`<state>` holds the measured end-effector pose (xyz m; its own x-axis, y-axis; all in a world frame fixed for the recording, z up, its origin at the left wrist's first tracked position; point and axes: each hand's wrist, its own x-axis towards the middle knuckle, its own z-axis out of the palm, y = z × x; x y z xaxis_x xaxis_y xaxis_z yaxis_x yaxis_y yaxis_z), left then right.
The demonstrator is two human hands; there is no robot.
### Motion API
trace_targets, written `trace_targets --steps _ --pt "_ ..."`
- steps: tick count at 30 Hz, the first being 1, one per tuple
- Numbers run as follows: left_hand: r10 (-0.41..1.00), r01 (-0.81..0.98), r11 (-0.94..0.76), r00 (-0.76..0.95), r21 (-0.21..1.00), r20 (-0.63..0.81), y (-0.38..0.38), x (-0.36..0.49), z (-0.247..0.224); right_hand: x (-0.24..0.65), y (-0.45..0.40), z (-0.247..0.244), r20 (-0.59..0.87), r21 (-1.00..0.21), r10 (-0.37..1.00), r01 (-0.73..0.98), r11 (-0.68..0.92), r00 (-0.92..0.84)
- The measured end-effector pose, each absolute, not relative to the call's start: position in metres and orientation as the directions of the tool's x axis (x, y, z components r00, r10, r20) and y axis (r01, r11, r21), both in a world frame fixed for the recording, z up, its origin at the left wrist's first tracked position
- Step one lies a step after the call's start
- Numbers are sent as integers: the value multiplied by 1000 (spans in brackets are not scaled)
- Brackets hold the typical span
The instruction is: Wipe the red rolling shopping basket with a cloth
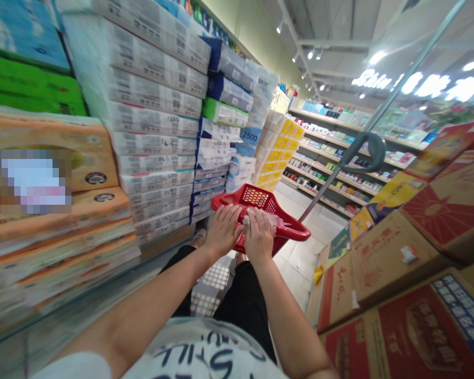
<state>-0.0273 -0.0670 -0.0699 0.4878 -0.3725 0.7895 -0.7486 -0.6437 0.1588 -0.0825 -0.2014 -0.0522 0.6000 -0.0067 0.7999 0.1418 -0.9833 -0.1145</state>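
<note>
A red plastic basket (296, 230) with perforated walls is in front of my legs, in the middle of the view. My left hand (223, 231) rests at its near rim, the fingers pointing forward and pressed together. Right beside it, my right hand (259, 234) is bent over the near side of the basket, with something small and whitish around its fingers. A pink item (274, 220) shows partly inside the basket, next to my right hand. What lies under both palms is hidden. A metal pole (319, 192) with a grey hooked handle slants up behind the basket's right end.
Tall stacks of wrapped paper packs (158, 92) line the left side, with orange packs (51, 231) nearest. Cardboard cartons (395, 252) are piled on the right. Pale floor tiles (300, 268) run between them towards stocked shelves (332, 137) at the back.
</note>
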Motion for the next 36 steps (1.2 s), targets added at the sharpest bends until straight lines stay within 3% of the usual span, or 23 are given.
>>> trace_targets --steps 3,7,11,13,15,17,19,24,25,29,32,36 --pt "-316 -727 -643 538 241 781 -79 -39 -47 -85 -207 -35 705 -288 -79 183 -940 705" --pt "-536 -846 -503 467 179 703 -100 -48 -21 -82 -228 0 545 -577 -150 240 -781 825" --pt "-647 -855 -510 451 91 615 -108 -36 -25 -75 -264 21 271 -811 -36 208 -547 962" --pt "-655 -849 -529 414 8 632 -107 -30 -31 -67 -285 29 212 -837 8 186 -515 977" --pt "-634 -827 -561 407 -29 657 -108 -27 -35 -56 -300 35 280 -711 -57 167 -683 958" --pt "-618 -814 -580 409 -38 671 -109 -24 -36 -42 -306 36 399 -487 -131 88 -869 908" --pt "-633 -820 -569 389 -61 670 -111 -20 -36 -31 -301 31 467 -333 -144 23 -943 872" --pt "-633 -820 -566 368 -82 681 -109 5 -42 -27 -269 -14 562 -246 -165 -26 -969 811" --pt "-621 -812 -578 377 -77 687 -107 11 -43 -29 -265 -26 609 -211 -151 -24 -977 779" --pt "-559 -752 -657 437 -55 705 -102 27 -43 -34 -262 -65 832 136 119 8 -991 542" --pt "-540 -722 -691 490 -29 684 -105 33 -42 -30 -266 -80 866 203 157 -46 -978 476" --pt "-546 -741 -672 483 -14 684 -117 34 -41 -21 -269 -85 888 153 93 -98 -983 451"
